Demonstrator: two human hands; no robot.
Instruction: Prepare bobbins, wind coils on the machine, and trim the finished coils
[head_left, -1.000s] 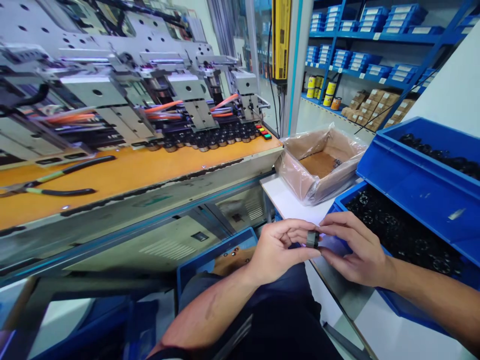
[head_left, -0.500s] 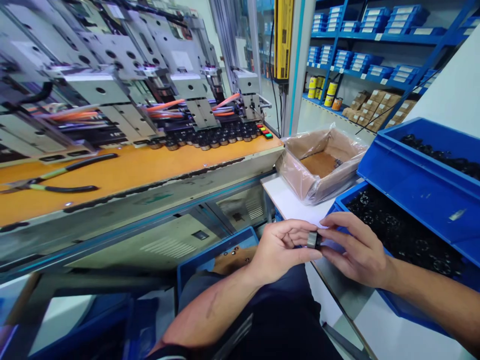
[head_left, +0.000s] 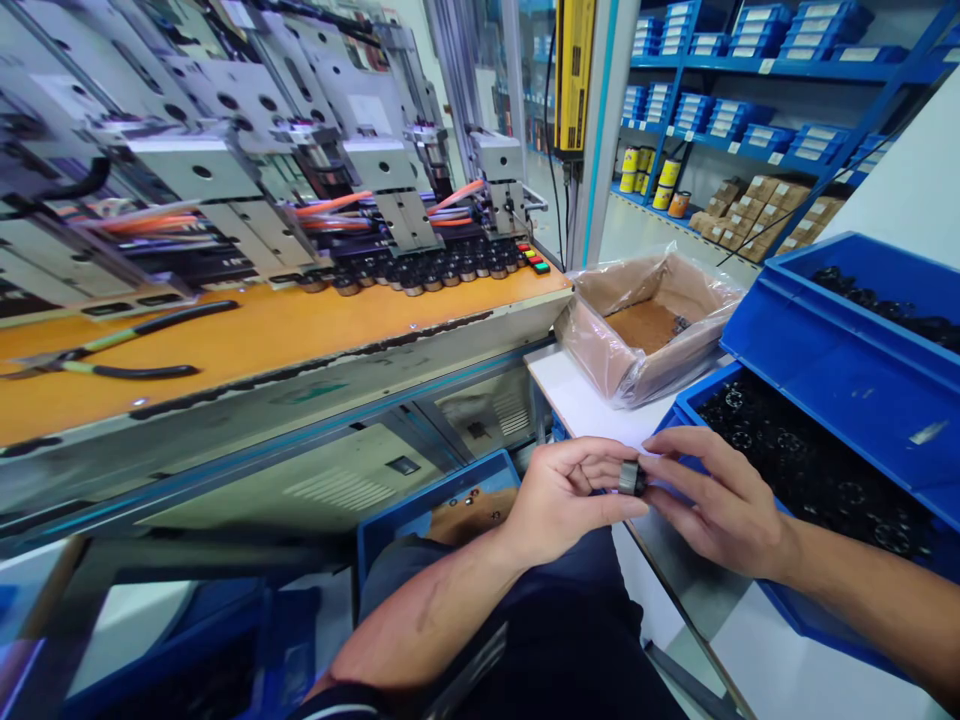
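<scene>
Both of my hands meet low in the head view, over my lap. My left hand pinches a small dark ring-shaped part between thumb and fingers. My right hand touches the same part from the right with its fingertips. Just right of my hands a blue bin holds several black ring parts. A row of similar black parts sits along the back of the orange machine bed.
A grey machine with orange hoses fills the left. Pliers lie on the orange bed. A plastic-lined cardboard box stands on a white table. A second blue bin is stacked above. Another blue bin sits below. Shelves stand behind.
The view has shifted slightly right and up. My hands stay together on the small part, with my right fingers sliding a little along it.
</scene>
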